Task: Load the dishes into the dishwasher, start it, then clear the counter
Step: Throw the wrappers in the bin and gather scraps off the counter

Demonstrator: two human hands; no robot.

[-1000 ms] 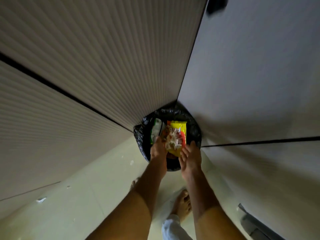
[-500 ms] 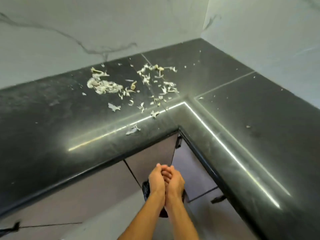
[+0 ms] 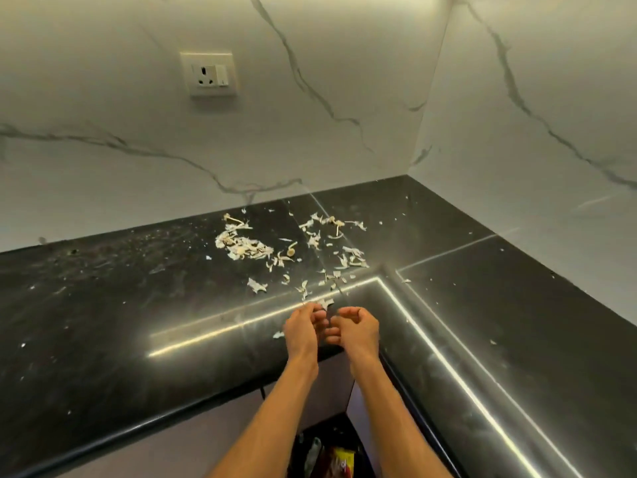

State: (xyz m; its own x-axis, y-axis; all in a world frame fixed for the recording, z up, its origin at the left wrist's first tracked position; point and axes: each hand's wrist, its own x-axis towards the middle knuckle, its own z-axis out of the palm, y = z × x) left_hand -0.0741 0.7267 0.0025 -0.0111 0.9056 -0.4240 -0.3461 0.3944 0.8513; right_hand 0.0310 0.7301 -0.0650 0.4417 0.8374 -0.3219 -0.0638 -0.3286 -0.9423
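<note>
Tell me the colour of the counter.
Black and glossy counter; head view shows it best.

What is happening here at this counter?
A person is clearing pale peel scraps off the black counter. The left hand and right hand hover with curled fingers over its inner corner, beside the nearest scraps; whether they grip any is unclear. Most scraps lie scattered farther back. A black-lined bin waits below.

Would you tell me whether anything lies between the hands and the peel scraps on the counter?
Nothing visible does: the left hand and right hand are above the counter, peel scraps just beyond them.
</note>
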